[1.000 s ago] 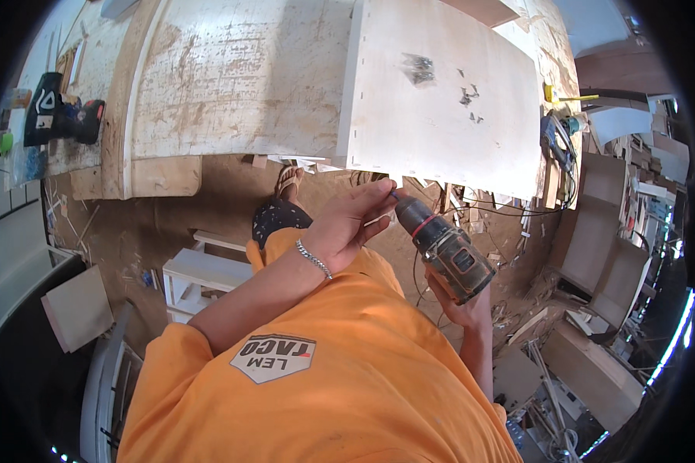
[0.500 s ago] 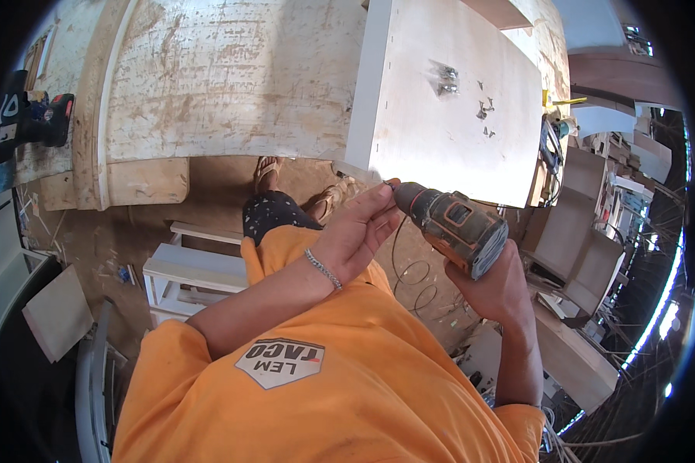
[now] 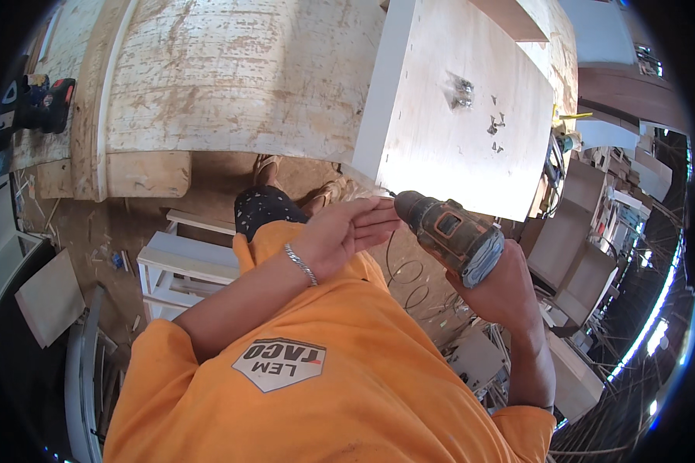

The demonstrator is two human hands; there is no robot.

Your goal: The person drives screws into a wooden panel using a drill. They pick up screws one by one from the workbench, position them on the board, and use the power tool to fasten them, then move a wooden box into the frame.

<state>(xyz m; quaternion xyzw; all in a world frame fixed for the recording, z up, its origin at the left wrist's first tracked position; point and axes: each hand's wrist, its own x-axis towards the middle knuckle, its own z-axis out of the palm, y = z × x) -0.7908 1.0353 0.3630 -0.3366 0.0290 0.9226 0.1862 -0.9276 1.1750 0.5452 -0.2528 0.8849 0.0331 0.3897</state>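
My right hand [image 3: 493, 287] is closed on a worn drill [image 3: 448, 235], pointed up-left at the lower left corner of a white wooden carcass [image 3: 455, 154]. My left hand [image 3: 351, 228] is beside the chuck, fingers fairly straight and palm partly turned up; I cannot make out anything in it. The short dark tip of the drill shows just above my left fingertips, by the carcass edge; whether it touches the wood I cannot tell. Small dark metal pieces [image 3: 494, 123] and a smudged clear packet [image 3: 460, 91] lie on the white panel.
The carcass rests on a scuffed workbench [image 3: 232, 77], with another power tool [image 3: 45, 104] at its left. A small white frame [image 3: 185, 255], loose boards [image 3: 50, 297] and looped cable [image 3: 409, 285] are on the floor. Stacked panels [image 3: 583, 231] stand at the right.
The drill has swung to a more level angle and risen with my right hand. My left fingers, earlier pinched by the bit, are straighter. The view has shifted slightly.
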